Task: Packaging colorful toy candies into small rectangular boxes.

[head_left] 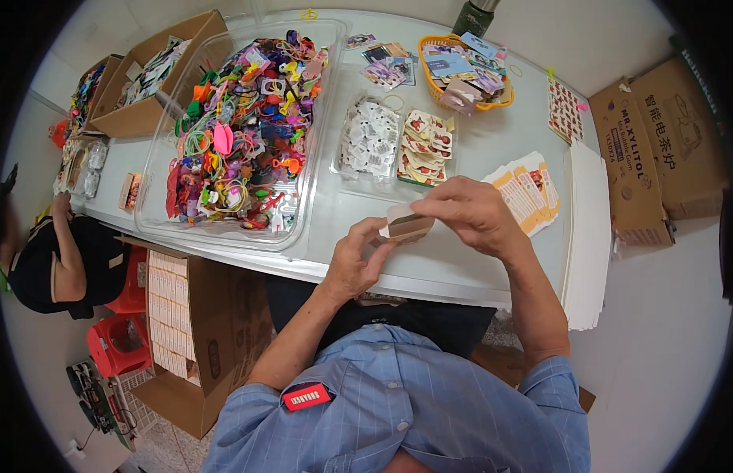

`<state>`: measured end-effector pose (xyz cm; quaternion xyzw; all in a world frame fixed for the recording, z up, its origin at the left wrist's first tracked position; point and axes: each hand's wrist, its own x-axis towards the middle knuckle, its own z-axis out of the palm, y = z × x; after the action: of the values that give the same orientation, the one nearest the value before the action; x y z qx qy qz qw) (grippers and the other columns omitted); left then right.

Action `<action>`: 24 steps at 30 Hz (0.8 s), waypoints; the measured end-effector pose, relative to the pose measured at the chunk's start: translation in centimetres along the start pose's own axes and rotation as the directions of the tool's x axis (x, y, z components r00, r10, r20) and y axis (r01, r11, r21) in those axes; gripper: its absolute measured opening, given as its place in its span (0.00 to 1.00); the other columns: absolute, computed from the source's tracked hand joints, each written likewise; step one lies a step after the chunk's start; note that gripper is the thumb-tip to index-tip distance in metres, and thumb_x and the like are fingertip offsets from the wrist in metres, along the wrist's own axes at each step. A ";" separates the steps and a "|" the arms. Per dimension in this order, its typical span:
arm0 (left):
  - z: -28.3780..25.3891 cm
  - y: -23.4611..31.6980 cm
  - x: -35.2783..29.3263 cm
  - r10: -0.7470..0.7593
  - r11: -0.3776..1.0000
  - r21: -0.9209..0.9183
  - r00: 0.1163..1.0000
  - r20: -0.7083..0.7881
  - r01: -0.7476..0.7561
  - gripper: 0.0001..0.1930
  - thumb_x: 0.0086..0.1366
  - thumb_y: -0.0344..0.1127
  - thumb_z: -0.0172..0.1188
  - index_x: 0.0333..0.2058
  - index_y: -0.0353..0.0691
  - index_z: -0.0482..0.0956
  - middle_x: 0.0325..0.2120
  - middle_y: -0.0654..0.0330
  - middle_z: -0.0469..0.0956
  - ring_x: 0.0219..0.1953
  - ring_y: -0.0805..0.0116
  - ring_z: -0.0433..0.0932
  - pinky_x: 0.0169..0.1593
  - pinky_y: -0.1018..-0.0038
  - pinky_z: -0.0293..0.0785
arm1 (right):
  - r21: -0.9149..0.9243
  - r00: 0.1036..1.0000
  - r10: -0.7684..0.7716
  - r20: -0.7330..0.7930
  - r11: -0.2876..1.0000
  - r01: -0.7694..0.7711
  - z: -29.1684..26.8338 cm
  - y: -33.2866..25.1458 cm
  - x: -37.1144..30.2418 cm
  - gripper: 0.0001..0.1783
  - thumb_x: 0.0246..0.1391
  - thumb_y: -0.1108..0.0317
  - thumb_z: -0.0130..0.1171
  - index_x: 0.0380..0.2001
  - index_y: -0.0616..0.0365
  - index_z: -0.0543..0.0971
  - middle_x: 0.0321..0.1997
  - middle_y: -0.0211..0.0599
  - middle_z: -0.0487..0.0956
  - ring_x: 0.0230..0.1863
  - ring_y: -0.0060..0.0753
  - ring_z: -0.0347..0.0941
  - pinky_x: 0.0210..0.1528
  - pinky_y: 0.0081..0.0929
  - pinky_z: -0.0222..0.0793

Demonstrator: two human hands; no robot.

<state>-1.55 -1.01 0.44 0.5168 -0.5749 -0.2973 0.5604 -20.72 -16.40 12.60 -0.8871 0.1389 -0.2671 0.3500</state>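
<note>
A small cardboard box (407, 226), its open end showing a bare brown inside and a white flap, is held above the table's front edge. My left hand (357, 256) grips its left side between thumb and fingers. At its upper right edge, my right hand (478, 214) is closed with the fingertips pinched on the cardboard; what lies under those fingers is hidden. Just beyond are a clear tray of small white packets (369, 135) and a tray of red-and-cream printed cards (425, 146). Flat orange-and-white box blanks (525, 193) lie right of my right hand.
A large clear bin (307, 193) of colourful trinkets stands left, with cardboard boxes (118, 118) behind it. A yellow basket (508, 96) of cards sits at the back. White sheets (585, 229) line the right edge. A carton of small boxes (169, 307) and another person (67, 260) are left.
</note>
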 end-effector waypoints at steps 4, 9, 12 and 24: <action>0.2 0.1 0.1 0.022 0.999 0.030 0.999 -0.045 -0.021 0.27 0.63 0.21 0.67 0.58 0.34 0.66 0.44 0.47 0.81 0.41 0.58 0.86 0.43 0.68 0.82 | -0.361 0.987 -0.136 0.090 0.919 0.160 1.5 -0.3 0.6 0.21 0.51 0.78 0.68 0.49 0.49 0.85 0.43 0.38 0.84 0.47 0.40 0.80 0.51 0.37 0.75; 0.2 -1.0 -0.2 -0.006 1.000 -0.030 0.999 -0.049 0.005 0.27 0.63 0.22 0.68 0.58 0.35 0.67 0.44 0.44 0.82 0.41 0.52 0.87 0.42 0.65 0.82 | -0.223 0.987 -0.017 -0.161 0.975 -0.020 1.7 1.0 -0.7 0.18 0.52 0.75 0.68 0.48 0.52 0.85 0.46 0.40 0.82 0.54 0.44 0.76 0.56 0.40 0.73; 0.2 -0.7 -0.1 -0.012 1.000 -0.014 0.998 -0.068 0.011 0.27 0.63 0.23 0.67 0.59 0.36 0.66 0.43 0.45 0.84 0.40 0.55 0.87 0.41 0.67 0.81 | -0.215 0.915 0.197 -0.353 0.934 -0.284 0.5 2.6 1.1 0.15 0.55 0.72 0.67 0.47 0.57 0.84 0.48 0.41 0.82 0.55 0.46 0.75 0.58 0.41 0.70; 0.4 -1.0 0.0 -0.091 0.991 -0.100 0.993 -0.074 0.084 0.27 0.64 0.25 0.68 0.59 0.35 0.67 0.45 0.44 0.83 0.46 0.60 0.84 0.46 0.69 0.79 | -0.705 0.980 0.162 -0.114 0.682 -0.194 2.4 8.7 3.8 0.09 0.60 0.64 0.63 0.37 0.56 0.86 0.40 0.37 0.83 0.46 0.42 0.75 0.53 0.40 0.62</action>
<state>-1.65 -1.36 -0.55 0.5251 -0.5141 -0.3284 0.5934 -16.80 -22.95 6.55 -0.9295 0.3241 -0.1758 0.0007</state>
